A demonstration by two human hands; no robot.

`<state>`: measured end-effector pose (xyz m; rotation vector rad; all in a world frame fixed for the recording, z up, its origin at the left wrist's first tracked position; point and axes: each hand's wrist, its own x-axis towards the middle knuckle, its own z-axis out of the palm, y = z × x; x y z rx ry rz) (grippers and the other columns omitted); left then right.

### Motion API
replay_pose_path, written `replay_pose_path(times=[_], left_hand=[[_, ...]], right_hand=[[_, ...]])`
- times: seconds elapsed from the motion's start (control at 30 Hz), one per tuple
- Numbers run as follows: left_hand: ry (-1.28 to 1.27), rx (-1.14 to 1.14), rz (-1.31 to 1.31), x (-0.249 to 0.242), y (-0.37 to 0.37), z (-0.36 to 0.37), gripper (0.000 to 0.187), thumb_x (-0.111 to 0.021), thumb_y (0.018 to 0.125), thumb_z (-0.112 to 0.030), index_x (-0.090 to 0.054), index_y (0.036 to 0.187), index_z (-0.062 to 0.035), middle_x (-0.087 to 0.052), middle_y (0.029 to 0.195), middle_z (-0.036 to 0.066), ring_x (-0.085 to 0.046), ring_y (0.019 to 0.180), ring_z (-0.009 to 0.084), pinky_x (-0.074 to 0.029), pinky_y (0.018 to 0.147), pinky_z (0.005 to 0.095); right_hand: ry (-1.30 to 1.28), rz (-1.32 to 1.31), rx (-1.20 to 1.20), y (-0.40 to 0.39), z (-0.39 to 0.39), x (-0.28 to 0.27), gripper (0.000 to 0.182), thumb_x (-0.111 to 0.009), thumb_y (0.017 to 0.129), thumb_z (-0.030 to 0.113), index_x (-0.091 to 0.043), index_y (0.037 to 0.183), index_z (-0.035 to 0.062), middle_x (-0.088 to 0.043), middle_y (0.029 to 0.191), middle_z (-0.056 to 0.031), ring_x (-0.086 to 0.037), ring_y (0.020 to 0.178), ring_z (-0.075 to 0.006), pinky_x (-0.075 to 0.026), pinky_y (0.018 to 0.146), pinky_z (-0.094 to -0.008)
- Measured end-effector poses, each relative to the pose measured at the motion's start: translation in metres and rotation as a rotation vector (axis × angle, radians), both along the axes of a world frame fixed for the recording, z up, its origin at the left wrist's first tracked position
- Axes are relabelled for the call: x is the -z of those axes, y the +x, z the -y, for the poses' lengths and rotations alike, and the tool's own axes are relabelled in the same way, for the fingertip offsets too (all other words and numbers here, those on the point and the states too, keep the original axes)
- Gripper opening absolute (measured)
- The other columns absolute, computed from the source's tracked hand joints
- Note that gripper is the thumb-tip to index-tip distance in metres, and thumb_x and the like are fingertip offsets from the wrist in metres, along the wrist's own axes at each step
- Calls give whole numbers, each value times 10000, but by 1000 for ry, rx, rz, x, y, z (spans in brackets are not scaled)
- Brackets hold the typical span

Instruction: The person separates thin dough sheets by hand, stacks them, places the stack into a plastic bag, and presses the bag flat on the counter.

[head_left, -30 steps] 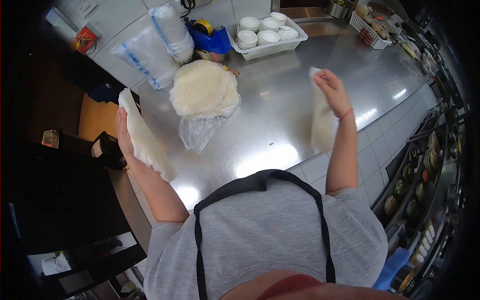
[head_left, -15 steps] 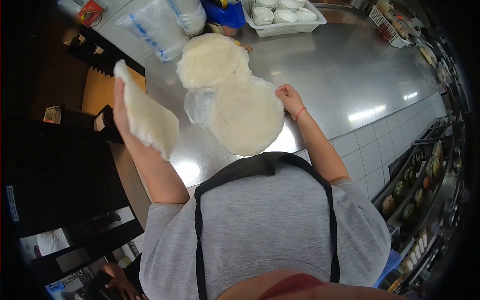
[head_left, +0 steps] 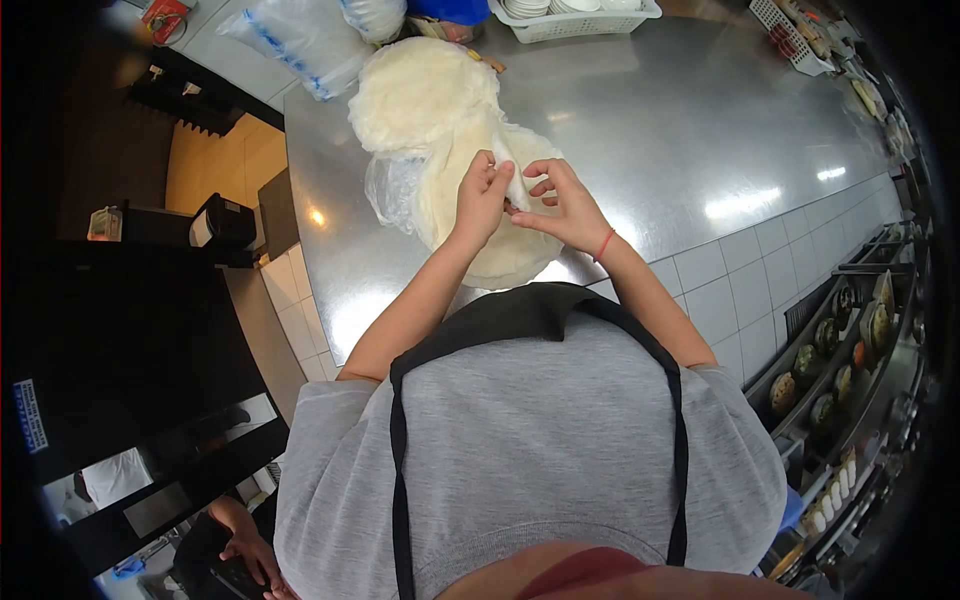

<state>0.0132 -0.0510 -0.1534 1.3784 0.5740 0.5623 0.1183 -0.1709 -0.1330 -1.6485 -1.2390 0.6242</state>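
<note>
Narrow pale sheet (head_left: 512,183) pinched in left hand (head_left: 483,200), right hand (head_left: 565,205) placed beside it, thumb and fingers parted, contact unclear, both held over pale round sheet (head_left: 500,262) laid on metal counter (head_left: 660,120).

Steel counter (head_left: 700,130): open room right of the right hand (head_left: 567,208).
White basket (head_left: 580,27): blocks ahead of the right hand.
Plastic bag (head_left: 300,48): blocks ahead-left of the left hand (head_left: 482,200).
White sheet (head_left: 513,180): stands between both hands.
</note>
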Motion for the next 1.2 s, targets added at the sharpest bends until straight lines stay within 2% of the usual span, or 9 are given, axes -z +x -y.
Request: replay_pose_path(times=[0.23,0.3,0.33,0.4,0.5,0.83,0.9,1.1,1.2], left_hand=[[-197,1,43,-7,-11,9,218,-542,892,-186,-410,991,-43,-530,737,28,-554,600,91,-474,491,214],[-204,42,92,-8,-18,14,310,-612,847,-169,-384,1021,-51,-509,830,35,-549,718,100,-493,598,233],[-206,46,91,-3,-20,15,310,-612,847,-169,-384,1021,-51,-509,830,35,-549,718,100,-493,598,233],[-17,107,72,8,-26,15,402,-635,821,-141,-364,1104,-54,-512,973,58,-535,860,118,-503,690,287],[154,100,25,14,-29,19,452,-668,777,-64,-359,1105,-40,-493,1005,63,-511,882,113,-500,691,283],[11,16,86,27,-29,19,429,-600,744,68,-379,1098,-31,-484,975,55,-500,871,108,-451,786,239],[-50,-6,122,28,-30,16,412,-590,742,77,-400,1091,-31,-487,958,49,-499,842,97,-446,772,231],[21,8,65,28,-32,12,377,-614,749,41,-429,1070,-29,-482,944,41,-495,803,85,-423,753,213],[103,-20,23,17,-29,21,351,-647,771,-27,-441,1055,-28,-480,952,42,-490,799,78,-410,743,203]], right_hand=[[48,-245,-20,1,-1,25,267,-691,767,139,-497,921,40,-546,897,-21,-568,851,-112,-464,738,-247],[22,-638,10,2,0,27,161,-648,813,141,-554,858,18,-596,817,-16,-582,762,-88,-472,710,-212],[21,-639,15,4,1,29,161,-648,813,141,-554,858,18,-596,817,-16,-582,762,-88,-472,710,-212],[-59,-634,-8,8,2,33,147,-608,852,147,-601,905,10,-608,838,-14,-565,759,-59,-468,705,-200],[-47,-738,22,2,0,30,174,-594,861,151,-630,949,5,-615,859,-19,-557,760,-61,-465,707,-200],[14,-714,-6,-5,-1,31,158,-618,841,145,-614,933,17,-608,839,-15,-549,759,-68,-463,714,-212],[106,-278,2,-5,-2,39,124,-631,825,136,-581,873,33,-590,792,-7,-545,739,-62,-458,687,-211],[-70,-627,33,2,2,51,124,-613,832,128,-523,841,43,-560,745,6,-541,706,-53,-455,630,-208],[-65,-585,21,-2,3,39,121,-605,836,123,-514,835,45,-552,729,9,-535,686,-49,-457,613,-209]])
